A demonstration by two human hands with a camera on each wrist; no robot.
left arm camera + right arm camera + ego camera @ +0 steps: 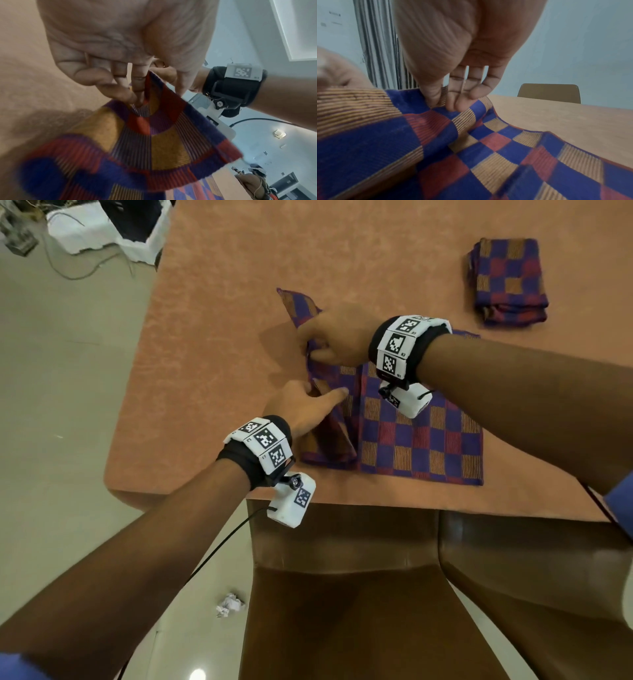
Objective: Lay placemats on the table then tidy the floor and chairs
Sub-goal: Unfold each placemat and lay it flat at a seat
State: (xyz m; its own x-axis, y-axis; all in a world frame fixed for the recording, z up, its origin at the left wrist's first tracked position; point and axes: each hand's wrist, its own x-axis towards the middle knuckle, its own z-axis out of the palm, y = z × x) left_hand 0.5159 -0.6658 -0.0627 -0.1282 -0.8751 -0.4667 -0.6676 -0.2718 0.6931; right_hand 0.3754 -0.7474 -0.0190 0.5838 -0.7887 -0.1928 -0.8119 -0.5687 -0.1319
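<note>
A checked placemat (418, 436) in blue, red and orange lies partly unfolded near the front edge of the orange table (222, 320). Its left part is still folded over and bunched. My left hand (308, 402) pinches the folded edge of this placemat (154, 135) between thumb and fingers. Just behind it, my right hand (329, 340) pinches a raised fold of the same placemat (488, 142). A second stack of folded placemats (507, 282) sits at the table's far right.
A brown chair (359, 594) stands right below me against the table's front edge. A crumpled white paper ball (230, 605) lies on the floor left of the chair. White cloth and cables (102, 231) lie on the floor at the far left. Another chair (549, 92) stands across the table.
</note>
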